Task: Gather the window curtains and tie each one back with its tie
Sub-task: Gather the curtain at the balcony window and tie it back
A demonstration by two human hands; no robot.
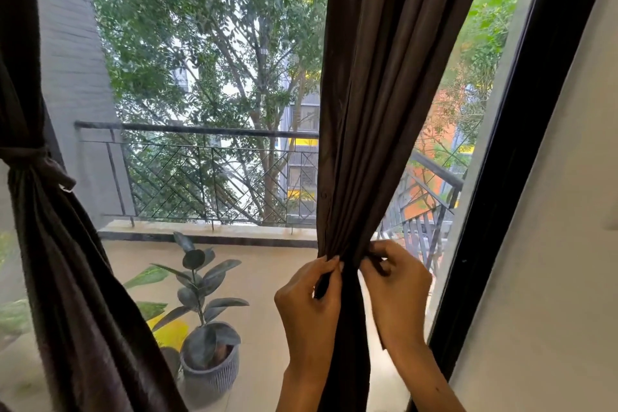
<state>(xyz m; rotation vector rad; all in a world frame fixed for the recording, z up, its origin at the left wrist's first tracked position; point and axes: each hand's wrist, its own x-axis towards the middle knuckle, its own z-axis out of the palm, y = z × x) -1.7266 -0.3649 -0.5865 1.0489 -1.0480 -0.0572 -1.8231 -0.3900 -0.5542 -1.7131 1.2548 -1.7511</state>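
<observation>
This looks like a room in a home, several floors up. Dark brown curtains (378,104) hang at a tall black-framed window (535,130) beside a plain white wall (551,278). Outside lies a tiled balcony with a metal railing (200,150), a potted rubber plant (207,328), then trees and apartment blocks.

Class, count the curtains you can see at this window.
2: the left curtain is already tied back; the right curtain is gathered, held by both hands, left hand and right hand.
</observation>
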